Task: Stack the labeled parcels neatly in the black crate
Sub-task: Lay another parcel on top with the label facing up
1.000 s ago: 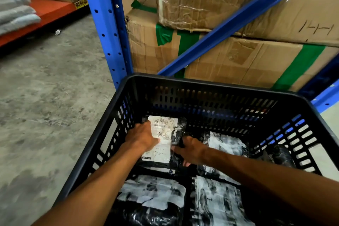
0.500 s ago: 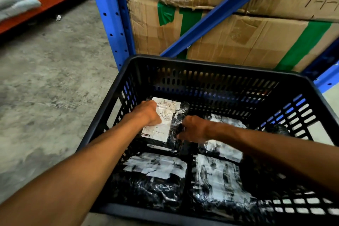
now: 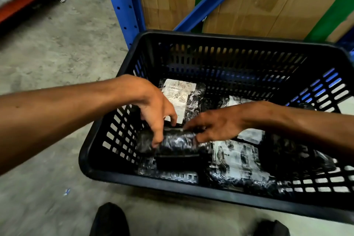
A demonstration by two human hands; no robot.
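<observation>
1. Both my hands are down inside the black crate [image 3: 107, 161], which sits on the concrete floor [image 3: 53, 53] right up against the blue rack post [image 3: 122, 2].
2. My left hand [image 3: 153, 105] is curled over a black shrink-wrapped parcel [image 3: 178, 142] at the near-left of the crate, fingers pinching its top edge and wrap.
3. My right hand [image 3: 216, 124] comes in from the other side, fingertips pressed on the same parcel's right end, so both hands have hold of it.
4. That parcel is tipped up, with a flat dark one [image 3: 180, 163] just under it.
5. A labeled parcel [image 3: 180, 94] lies flat at the far-left, white label up.
6. Another labeled parcel [image 3: 235, 163] sits near-middle, label face-up.
7. Taped cardboard boxes [image 3: 268, 2] are stacked behind the crate.
</observation>
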